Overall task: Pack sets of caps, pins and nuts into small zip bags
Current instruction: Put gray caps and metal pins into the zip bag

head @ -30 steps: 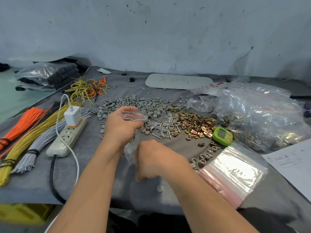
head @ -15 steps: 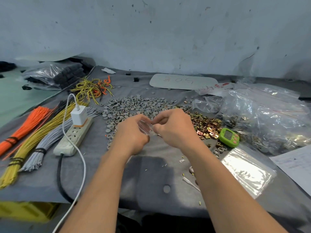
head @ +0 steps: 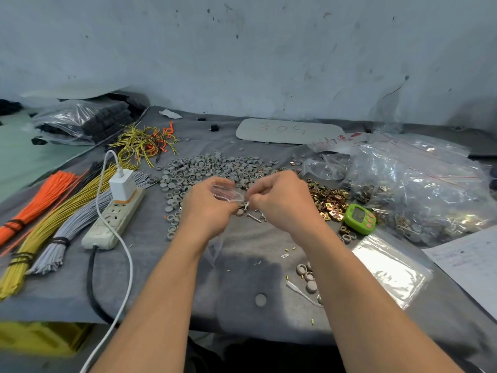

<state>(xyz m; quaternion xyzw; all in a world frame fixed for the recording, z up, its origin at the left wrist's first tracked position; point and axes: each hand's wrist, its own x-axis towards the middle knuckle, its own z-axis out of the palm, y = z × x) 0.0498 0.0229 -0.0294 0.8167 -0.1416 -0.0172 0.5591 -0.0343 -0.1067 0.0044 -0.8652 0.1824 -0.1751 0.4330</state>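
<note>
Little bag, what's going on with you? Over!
Left hand, right hand both pinching small zip bag. Bag above pins, caps. Nothing blocking.

Grey over the cloth (head: 166, 286), darker in a patch toward six o'clock. Same flat grey on the caps (head: 209, 168) at twelve. Brassy gold with coppery glints on the nuts (head: 326, 199) at two. Silver on the pins (head: 255, 218) near centre. Clear, with a faint reddish stripe, for the small zip bag (head: 227, 193) at centre. Bright green with pink buttons on the timer (head: 359, 218) at three. At nine, an orange bundle (head: 45, 197), a yellow bundle (head: 43, 243) and a grey bundle (head: 64, 235), each banded in black. White on the charger (head: 121, 185), orange along its base. Off-white on the power strip (head: 107, 227). Pale blue-grey, speckled dark, for the wall (head: 269, 55) at twelve. Yellow on the crate (head: 37, 337) at seven.
</note>
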